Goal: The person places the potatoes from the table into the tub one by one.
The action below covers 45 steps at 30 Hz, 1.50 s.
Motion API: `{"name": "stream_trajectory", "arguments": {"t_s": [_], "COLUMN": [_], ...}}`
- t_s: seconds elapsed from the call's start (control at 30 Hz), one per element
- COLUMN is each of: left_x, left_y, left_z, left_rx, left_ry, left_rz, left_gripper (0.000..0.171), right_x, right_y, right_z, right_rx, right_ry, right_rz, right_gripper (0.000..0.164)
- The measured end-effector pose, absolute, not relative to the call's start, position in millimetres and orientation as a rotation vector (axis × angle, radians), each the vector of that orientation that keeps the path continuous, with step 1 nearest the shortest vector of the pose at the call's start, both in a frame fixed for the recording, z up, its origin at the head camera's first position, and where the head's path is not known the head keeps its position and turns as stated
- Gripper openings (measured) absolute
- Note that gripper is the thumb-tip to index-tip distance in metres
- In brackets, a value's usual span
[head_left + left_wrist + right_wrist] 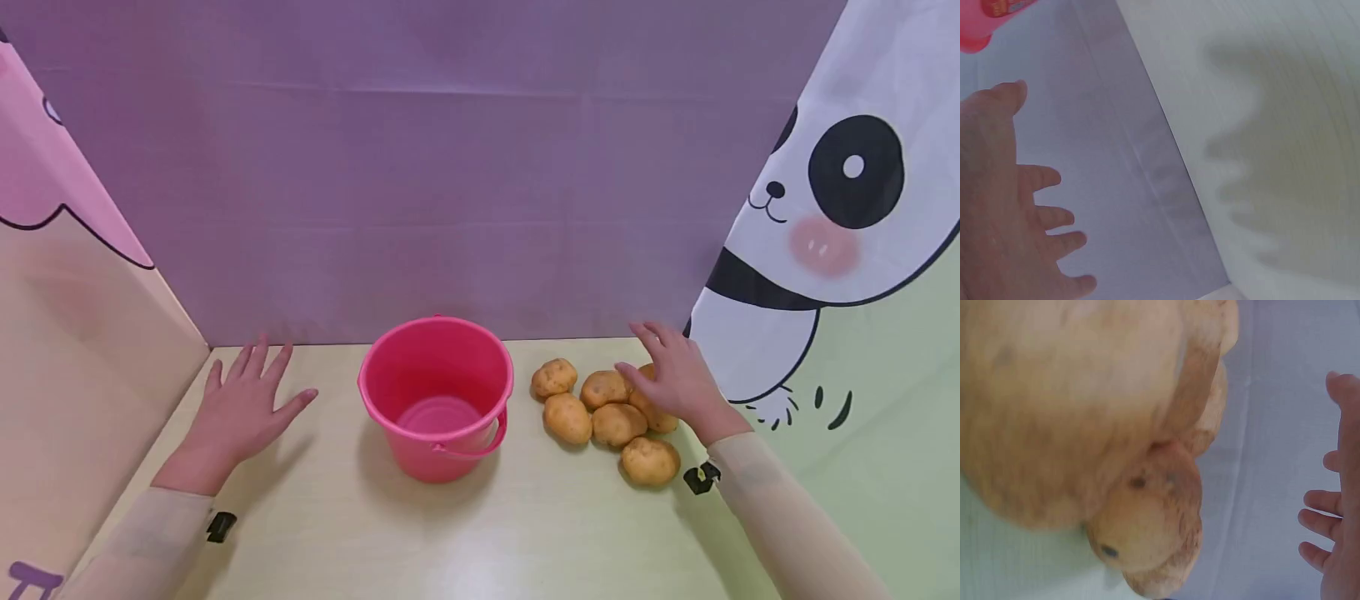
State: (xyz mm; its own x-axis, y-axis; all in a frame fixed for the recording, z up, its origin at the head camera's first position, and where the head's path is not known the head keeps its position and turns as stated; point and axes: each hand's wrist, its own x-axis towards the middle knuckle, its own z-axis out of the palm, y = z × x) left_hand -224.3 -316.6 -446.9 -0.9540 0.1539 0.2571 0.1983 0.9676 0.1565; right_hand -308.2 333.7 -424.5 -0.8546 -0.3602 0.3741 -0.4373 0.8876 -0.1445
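Note:
A pink bucket (438, 458) stands upright on the table between my two hands, its handle folded down on the right side. Through its mouth only the bare pink bottom shows. To the right of it lie several brown potatoes (567, 418), grouped close together. My left hand (240, 408), fingers spread, is held to the left of the bucket and holds nothing. Over the far right potatoes hovers my right hand (678, 379) with its fingers extended, partly covering one potato in the head view. The right wrist view shows potatoes (1147, 519) large beside that hand.
The pale table (315, 533) meets a purple cloth wall (450, 208) behind the bucket. A panel with a panda drawing (795, 350) rises on the right. At the left stands a pink and beige panel (75, 333).

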Motion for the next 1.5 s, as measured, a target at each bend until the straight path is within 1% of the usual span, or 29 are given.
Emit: {"name": "stream_trajectory", "arguments": {"t_s": [0.1,0.2,0.33,0.6,0.9,1.23,1.5], "left_x": [-226.3,-226.6,-225.2,-227.8,-241.1,-245.0,-246.2], "left_y": [-315.0,-313.3,-306.4,-290.4,-281.5,-261.7,-255.3], "left_z": [-448.2,-450.2,-451.4,-451.1,-445.6,-430.0,-423.4], "left_rx": [-0.283,-0.326,-0.377,-0.418,-0.597,-0.775,-0.767], "left_ry": [-2.852,-2.803,-2.777,-2.758,-2.662,-2.574,-2.651], "left_rz": [-0.361,-0.480,-0.707,-1.000,-1.206,-1.285,-1.288], "left_gripper": [0.087,0.079,0.072,0.071,0.065,0.072,0.085], "right_x": [-312.5,-310.5,-304.5,-300.7,-292.8,-296.4,-300.1], "right_y": [327.4,319.4,313.3,316.6,313.0,310.1,310.0], "right_z": [-425.5,-423.5,-420.3,-423.6,-420.4,-423.4,-427.8], "right_rx": [0.608,0.599,0.581,0.537,0.505,0.480,0.478], "right_ry": [-2.656,-2.660,-2.682,-2.767,-2.800,-2.829,-2.820], "right_rz": [0.389,0.494,0.641,0.784,0.785,0.703,0.700], "right_gripper": [0.068,0.064,0.061,0.062,0.054,0.054,0.050]}}
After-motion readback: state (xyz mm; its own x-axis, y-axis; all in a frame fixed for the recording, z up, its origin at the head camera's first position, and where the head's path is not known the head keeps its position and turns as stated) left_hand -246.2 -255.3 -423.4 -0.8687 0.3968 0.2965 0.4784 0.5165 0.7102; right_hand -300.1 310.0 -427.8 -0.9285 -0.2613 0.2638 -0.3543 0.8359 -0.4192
